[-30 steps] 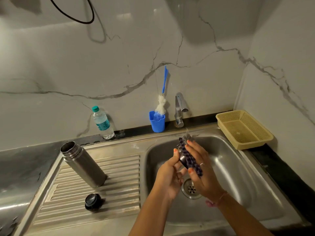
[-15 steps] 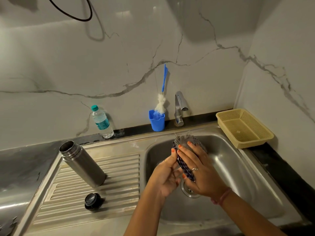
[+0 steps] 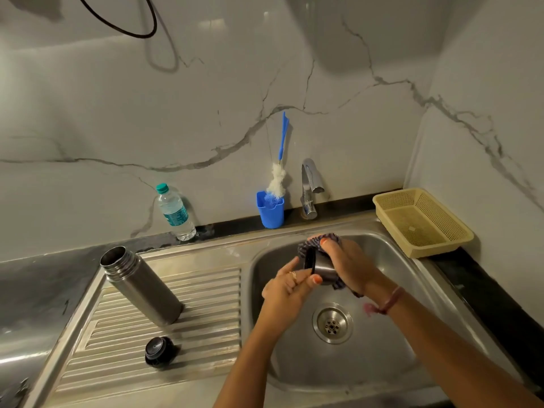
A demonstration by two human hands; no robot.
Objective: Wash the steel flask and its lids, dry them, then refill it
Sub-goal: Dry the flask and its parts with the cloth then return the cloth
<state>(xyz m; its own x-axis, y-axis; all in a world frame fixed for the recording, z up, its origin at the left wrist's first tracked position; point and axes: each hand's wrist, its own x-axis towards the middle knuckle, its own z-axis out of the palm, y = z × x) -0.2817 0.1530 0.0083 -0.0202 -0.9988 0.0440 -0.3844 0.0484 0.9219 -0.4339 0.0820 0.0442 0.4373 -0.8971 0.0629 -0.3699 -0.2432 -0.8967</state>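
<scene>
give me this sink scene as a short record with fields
left hand: holds steel cap over the sink
right hand: presses cloth round the cap
flask: open, upright on the drainboard
black lid: on the drainboard, in front of the flask
tap: no water seen running
behind the sink: water bottle, blue cup with brush
basket: right of the sink

The steel flask (image 3: 141, 285) and black lid (image 3: 159, 351) are occupying the drainboard (image 3: 206, 319), while both hands are crowding the sink basin (image 3: 412, 304) above the open drain (image 3: 332, 323).
</scene>
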